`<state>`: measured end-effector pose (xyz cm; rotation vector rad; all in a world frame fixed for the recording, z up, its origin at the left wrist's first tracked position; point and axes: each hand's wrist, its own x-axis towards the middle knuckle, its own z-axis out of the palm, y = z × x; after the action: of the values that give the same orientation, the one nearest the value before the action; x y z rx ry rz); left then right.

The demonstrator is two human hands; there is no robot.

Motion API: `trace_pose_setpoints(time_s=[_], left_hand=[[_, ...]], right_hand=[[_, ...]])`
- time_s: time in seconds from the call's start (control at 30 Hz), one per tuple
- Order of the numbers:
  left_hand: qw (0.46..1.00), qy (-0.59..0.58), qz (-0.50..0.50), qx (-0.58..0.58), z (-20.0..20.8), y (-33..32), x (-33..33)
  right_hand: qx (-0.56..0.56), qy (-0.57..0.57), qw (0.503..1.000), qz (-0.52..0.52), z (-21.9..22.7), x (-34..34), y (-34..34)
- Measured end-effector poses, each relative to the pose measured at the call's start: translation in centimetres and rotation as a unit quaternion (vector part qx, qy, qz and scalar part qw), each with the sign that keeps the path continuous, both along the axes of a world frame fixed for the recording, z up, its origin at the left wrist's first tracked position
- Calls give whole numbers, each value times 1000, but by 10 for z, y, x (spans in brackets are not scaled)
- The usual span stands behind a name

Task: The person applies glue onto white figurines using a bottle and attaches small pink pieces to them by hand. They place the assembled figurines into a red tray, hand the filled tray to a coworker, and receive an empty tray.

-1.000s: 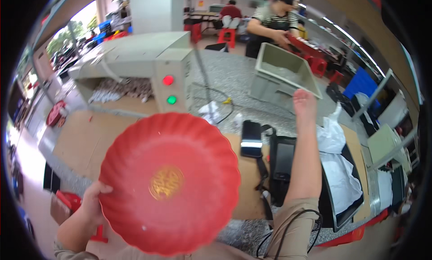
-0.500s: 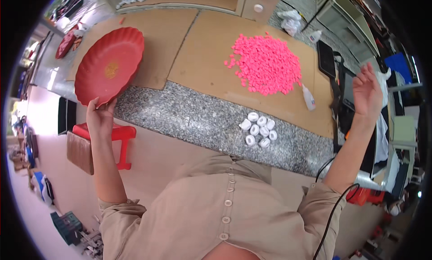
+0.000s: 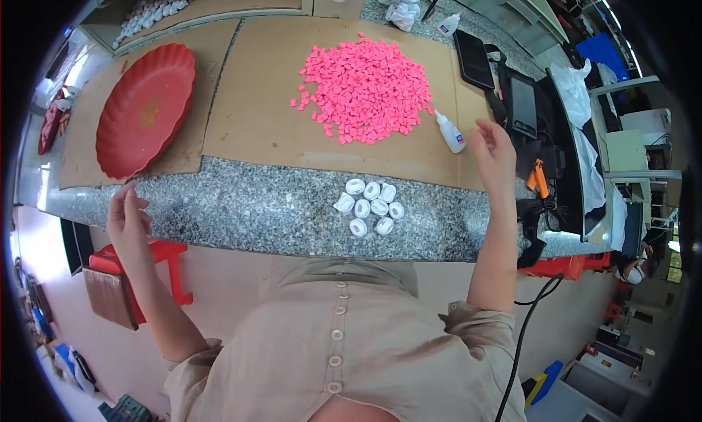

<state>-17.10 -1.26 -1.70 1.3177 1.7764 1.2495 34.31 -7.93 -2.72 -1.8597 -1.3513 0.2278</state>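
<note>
**Both hands raised and empty at the stone counter**

The left hand (image 3: 129, 216) hovers at the front edge of the speckled grey stone counter (image 3: 248, 210), fingers loosely curled, holding nothing. Just above it lies the round red plastic plate with a scalloped rim (image 3: 145, 109), resting on a brown cardboard sheet (image 3: 256, 108). The right hand (image 3: 494, 155) is lifted with fingers spread, empty as far as the bent view shows, beside a small white glue bottle (image 3: 450, 132). A heap of small pink pieces (image 3: 365, 90) lies on the cardboard; a cluster of small white rings (image 3: 370, 203) sits near the counter edge.

Red scalloped plate (image 3: 145, 110) flat on cardboard, table's left.
</note>
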Motion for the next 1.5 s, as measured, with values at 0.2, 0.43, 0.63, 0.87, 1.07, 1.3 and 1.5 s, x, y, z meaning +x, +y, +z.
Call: trace_pose_setpoints(time_s=[0.2,0.43,0.63,0.87,1.07,1.3,1.5], left_hand=[[910,102,-403,12,18,-46,167],[815,205,-528,121,-15,-46,206],[864,-156,-442,-184,-10,-33,196],[663,-628,-354,-200,6,11,238],[654,-605,-408,-201,-9,24,265],[652,-584,-432,-216,-30,24,263],[657,-566,-438,-239,-21,27,263]], right_hand=[[-112,-201,972,45,0,-24,17],[6,325,945,37,9,-8,7],[166,592,771,164,43,-20,4],[158,775,594,146,44,-42,30],[172,726,652,136,25,-65,27],[161,563,803,114,28,-72,18],[232,451,851,134,23,-81,17]])
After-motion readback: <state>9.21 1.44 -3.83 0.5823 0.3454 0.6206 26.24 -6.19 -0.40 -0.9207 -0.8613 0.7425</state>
